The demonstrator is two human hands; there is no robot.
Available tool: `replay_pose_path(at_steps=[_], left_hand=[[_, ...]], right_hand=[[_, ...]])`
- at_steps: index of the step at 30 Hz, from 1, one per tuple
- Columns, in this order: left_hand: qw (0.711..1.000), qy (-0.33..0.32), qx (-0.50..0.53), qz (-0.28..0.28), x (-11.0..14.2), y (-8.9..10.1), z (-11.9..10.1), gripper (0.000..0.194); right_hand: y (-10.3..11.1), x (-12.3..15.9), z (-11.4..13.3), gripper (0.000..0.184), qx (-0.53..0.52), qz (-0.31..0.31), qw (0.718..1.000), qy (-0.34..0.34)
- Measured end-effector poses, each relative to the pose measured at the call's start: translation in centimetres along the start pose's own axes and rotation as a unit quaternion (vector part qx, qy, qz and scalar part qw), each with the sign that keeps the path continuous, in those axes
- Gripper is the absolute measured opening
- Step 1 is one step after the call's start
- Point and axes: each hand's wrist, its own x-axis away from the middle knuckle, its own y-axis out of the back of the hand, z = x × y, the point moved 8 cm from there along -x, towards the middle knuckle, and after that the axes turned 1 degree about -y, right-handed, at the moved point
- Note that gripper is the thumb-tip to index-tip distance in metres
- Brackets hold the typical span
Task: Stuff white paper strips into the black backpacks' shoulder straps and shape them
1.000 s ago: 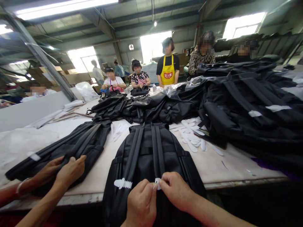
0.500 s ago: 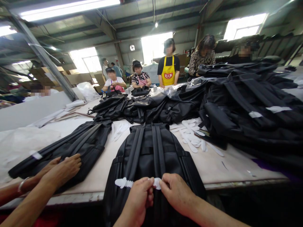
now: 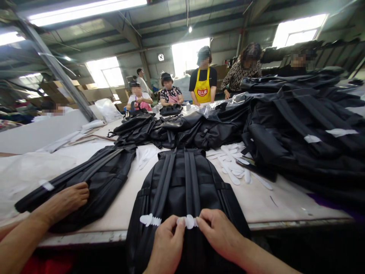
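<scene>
A black backpack (image 3: 182,186) lies flat in front of me, straps up, on the pale worktable (image 3: 265,201). My left hand (image 3: 167,247) and my right hand (image 3: 218,234) both pinch a small white paper tie (image 3: 187,221) wrapped round the backpack's right pair of straps. A second white tie (image 3: 150,220) is wrapped on the left straps, just left of my left hand.
A co-worker's hand (image 3: 64,199) rests on another black backpack (image 3: 94,179) to my left. Loose white ties (image 3: 234,167) lie beyond my bag. Piles of black backpacks (image 3: 302,133) fill the right and the middle. Several people work at the far end.
My fingers have spread the white tie wider across the right straps. The co-worker's hands slid left over the neighbouring backpack, and only one shows now.
</scene>
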Motion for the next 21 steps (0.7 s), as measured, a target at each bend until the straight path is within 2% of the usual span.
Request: replay_pose_path(at_steps=[2,4,9,12,16,18,21], left_hand=[[0.999,0.014,0.027,-0.012,-0.2,0.3,-0.1,0.034],[0.999,0.033,0.042,-0.008,-0.4,0.1,0.1,0.042],[0.982,0.119,0.123,0.084,-0.7,-3.0,1.7,0.042],[0.967,0.141,0.194,0.088,-0.7,-3.9,2.1,0.045],[0.964,0.114,0.232,0.062,-0.7,-3.7,1.3,0.043],[0.964,0.106,0.237,0.050,-0.6,-3.7,1.2,0.044],[0.945,0.146,0.287,0.050,-0.3,-4.5,1.7,0.051]], right_hand=[[0.9,0.2,-0.1,0.030,0.001,-0.015,1.000,0.004],[1.6,0.4,-0.2,0.027,0.000,-0.025,1.000,0.001],[1.7,0.9,-0.6,0.025,0.030,-0.013,0.999,-0.024],[1.0,0.8,-1.0,0.038,0.047,0.014,0.998,-0.048],[-0.7,0.7,-2.2,0.043,-0.067,0.088,0.985,-0.135],[-1.2,0.7,-2.8,0.041,-0.136,0.082,0.972,-0.175],[-1.6,0.7,-3.3,0.042,-0.210,0.047,0.959,-0.186]])
